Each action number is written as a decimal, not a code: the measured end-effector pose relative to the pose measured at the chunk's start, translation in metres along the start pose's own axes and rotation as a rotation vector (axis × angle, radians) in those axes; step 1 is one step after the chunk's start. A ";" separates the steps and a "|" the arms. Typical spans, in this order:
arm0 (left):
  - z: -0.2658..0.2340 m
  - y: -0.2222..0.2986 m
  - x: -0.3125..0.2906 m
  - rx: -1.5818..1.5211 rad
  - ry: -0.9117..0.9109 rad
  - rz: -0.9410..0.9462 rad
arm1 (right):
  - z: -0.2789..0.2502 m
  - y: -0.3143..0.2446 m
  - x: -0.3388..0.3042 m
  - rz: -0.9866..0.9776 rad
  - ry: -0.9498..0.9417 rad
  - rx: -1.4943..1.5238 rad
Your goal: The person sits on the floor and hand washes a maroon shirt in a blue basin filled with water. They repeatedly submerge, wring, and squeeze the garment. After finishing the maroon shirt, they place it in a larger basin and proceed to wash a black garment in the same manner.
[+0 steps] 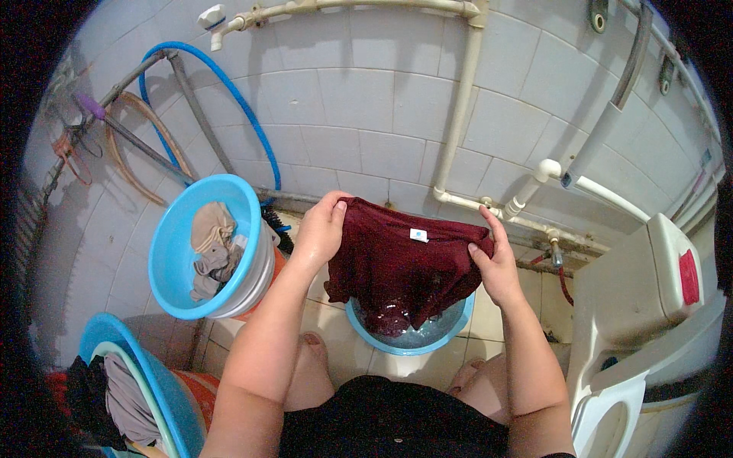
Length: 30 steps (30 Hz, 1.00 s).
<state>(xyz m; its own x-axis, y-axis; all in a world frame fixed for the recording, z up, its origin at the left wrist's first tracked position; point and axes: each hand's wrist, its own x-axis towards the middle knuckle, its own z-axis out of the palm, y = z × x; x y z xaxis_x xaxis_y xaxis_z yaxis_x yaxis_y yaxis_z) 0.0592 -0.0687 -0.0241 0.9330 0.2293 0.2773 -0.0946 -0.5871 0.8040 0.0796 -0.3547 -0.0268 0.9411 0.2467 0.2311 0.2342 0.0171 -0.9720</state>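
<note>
A wet-looking maroon garment [397,259] with a small white label at its top edge hangs spread between my hands. My left hand [319,231] pinches its upper left corner. At the upper right edge, my right hand [498,262] grips the cloth with the thumb in front, the index finger stretched upward. Below sits a light blue basin [405,351] of water on the floor. The garment's lower part hangs down into the basin, and hides its far side. Whether the garment is a shirt or shorts I cannot tell.
On the left, a blue basin [169,282] holding beige and grey clothes stands on a white bucket [256,275]. Nearer, a blue tub [164,382] holds dark and grey clothes. A toilet [611,320] stands at right. Pipes [460,99] and a blue hose [244,107] run along the tiled wall.
</note>
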 end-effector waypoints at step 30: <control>0.005 0.002 -0.007 0.245 -0.385 0.421 | -0.020 0.008 0.000 -0.091 -0.167 -0.715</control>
<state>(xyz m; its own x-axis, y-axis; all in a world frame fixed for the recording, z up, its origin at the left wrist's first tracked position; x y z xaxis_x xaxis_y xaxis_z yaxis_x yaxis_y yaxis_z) 0.0545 -0.0756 -0.0274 0.8955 -0.3308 0.2978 -0.4422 -0.7376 0.5103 0.0861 -0.3740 -0.0340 0.8740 0.4198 0.2448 0.4652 -0.5770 -0.6713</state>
